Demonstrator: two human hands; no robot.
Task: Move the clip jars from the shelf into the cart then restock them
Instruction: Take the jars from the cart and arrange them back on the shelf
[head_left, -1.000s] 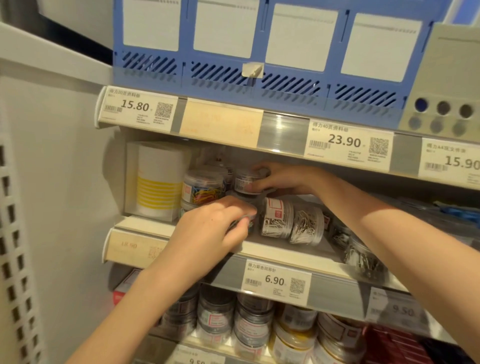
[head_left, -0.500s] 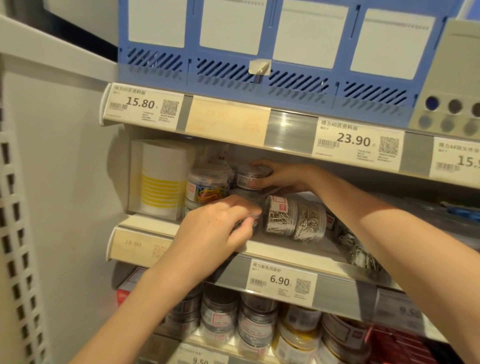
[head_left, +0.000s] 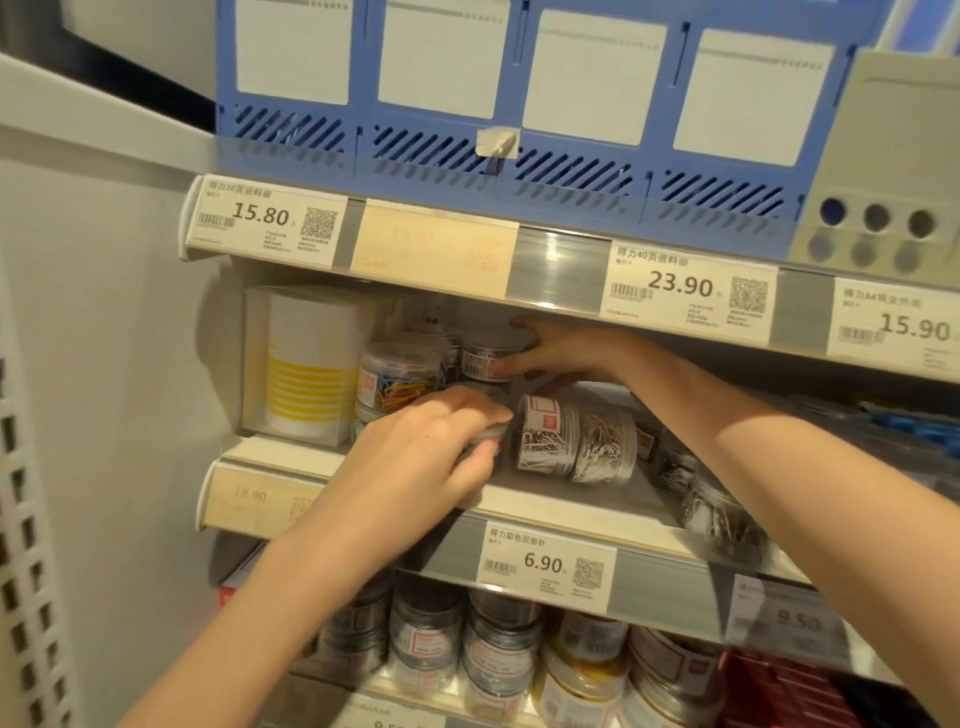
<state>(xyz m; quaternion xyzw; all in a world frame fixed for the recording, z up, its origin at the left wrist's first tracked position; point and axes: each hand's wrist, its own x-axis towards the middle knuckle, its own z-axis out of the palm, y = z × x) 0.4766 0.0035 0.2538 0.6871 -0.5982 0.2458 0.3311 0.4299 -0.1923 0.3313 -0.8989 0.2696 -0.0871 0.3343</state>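
Gripping clip jars, left hand (head_left: 415, 457) and right hand (head_left: 556, 353) reach into white shelf (head_left: 545, 506).

White store shelving (head_left: 519, 499) with price-tag strips (head_left: 545, 564) along its edges fills the view. A pale side panel (head_left: 104, 364) stands at left; blue file holders (head_left: 519, 171) sit on top. The lighting is soft and even.

Both forearms are bare, with no sleeve showing. The left hand (head_left: 415, 462) and right hand (head_left: 561, 353) wear nothing.
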